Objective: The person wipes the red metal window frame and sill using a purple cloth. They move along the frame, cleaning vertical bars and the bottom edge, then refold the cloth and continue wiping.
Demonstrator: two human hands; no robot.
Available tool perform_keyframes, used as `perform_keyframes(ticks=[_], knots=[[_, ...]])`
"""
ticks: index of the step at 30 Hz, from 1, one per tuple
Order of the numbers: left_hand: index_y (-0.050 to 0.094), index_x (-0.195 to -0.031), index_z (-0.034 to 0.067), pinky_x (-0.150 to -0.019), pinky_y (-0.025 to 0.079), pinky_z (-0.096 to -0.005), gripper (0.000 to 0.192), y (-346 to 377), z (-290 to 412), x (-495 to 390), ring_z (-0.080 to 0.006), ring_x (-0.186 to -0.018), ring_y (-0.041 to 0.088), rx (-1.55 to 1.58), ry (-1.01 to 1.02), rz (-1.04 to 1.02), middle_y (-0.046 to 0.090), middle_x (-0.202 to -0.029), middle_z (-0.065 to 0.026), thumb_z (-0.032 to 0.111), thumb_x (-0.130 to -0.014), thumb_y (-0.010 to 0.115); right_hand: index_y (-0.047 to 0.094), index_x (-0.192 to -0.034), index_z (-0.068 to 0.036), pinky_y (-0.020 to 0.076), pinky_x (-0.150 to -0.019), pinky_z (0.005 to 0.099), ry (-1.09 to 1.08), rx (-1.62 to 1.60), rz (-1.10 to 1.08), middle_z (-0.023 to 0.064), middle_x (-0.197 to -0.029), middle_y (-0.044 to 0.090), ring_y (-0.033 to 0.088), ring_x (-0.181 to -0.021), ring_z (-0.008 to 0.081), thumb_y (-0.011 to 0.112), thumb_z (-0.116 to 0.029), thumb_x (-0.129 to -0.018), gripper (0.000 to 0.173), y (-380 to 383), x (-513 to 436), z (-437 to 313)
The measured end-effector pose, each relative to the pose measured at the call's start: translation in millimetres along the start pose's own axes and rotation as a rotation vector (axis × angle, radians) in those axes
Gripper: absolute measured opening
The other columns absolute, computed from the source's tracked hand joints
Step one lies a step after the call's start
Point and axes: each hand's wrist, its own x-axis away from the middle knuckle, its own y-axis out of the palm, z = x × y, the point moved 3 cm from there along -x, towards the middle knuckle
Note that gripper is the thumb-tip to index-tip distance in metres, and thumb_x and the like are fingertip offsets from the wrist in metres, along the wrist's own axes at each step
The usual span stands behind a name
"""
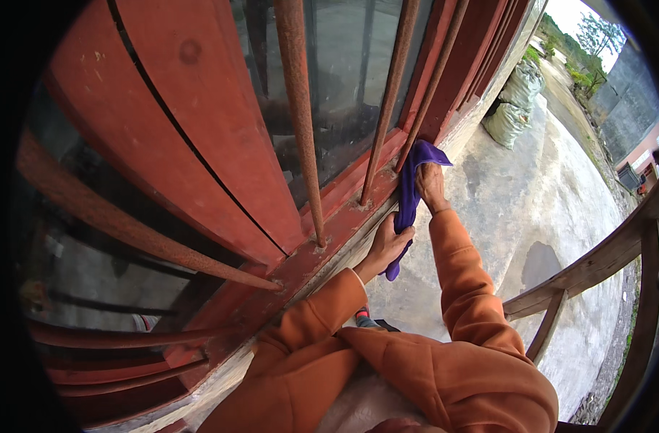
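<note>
A purple cloth (pixel 409 197) hangs in folds at the outer corner of a red window sill (pixel 337 224). My right hand (pixel 431 187) grips its upper part, beside the foot of the last rusty bar (pixel 432 86). Lower down, my left hand (pixel 388 243) holds the same cloth, its thumb lying across the front; a loose end dangles below. Both hands are just outside the sill's edge. Rusty iron bars (pixel 302 124) rise from the sill in front of the window glass (pixel 337 70), set in a red wooden frame (pixel 210 124).
A wooden ladder-like frame (pixel 584 270) stands close on my right. Stuffed pale sacks (pixel 516 103) lean by the wall farther off. Below is a concrete floor (pixel 470 216) with a dark wet-looking patch (pixel 540 263). A grey building (pixel 630 103) stands beyond.
</note>
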Motion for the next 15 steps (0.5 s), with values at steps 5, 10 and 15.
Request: perform_keyframes(ticks=[5,10,15], knots=[[0.057,-0.107,-0.001,-0.063,0.047,-0.0290,0.028,3,-1,12,-0.0108,-0.071,0.054,-0.119,0.087,-0.037,0.056,-0.083,-0.0032,0.018,-0.088,0.065,0.054,-0.130,0.002,0.0406,-0.104,0.0451,-0.075,-0.125,0.147,0.0263,-0.128,0.056,0.052,-0.122,0.0415,0.050,-0.007,-0.092,0.039,9,15,2],[0.057,-0.114,-0.002,-0.072,0.048,-0.0296,0.034,2,-1,-6,-0.0133,-0.078,0.055,-0.083,-0.012,0.032,0.060,-0.090,-0.0042,0.017,-0.087,0.066,0.059,-0.096,0.002,0.0451,-0.073,0.0519,-0.202,-0.088,0.169,0.0278,-0.086,0.059,0.055,-0.083,0.0494,0.053,-0.005,-0.085,0.014,-6,12,6],[0.056,-0.120,-0.004,-0.085,0.048,-0.0361,0.045,24,2,10,-0.0214,-0.092,0.059,-0.230,0.103,-0.007,0.063,-0.102,-0.0140,0.023,-0.086,0.067,0.063,-0.097,0.004,0.0489,-0.076,0.0473,-0.098,-0.303,0.235,0.0287,-0.092,0.062,0.062,-0.089,0.0457,0.052,-0.005,-0.086,0.018,-14,15,4]])
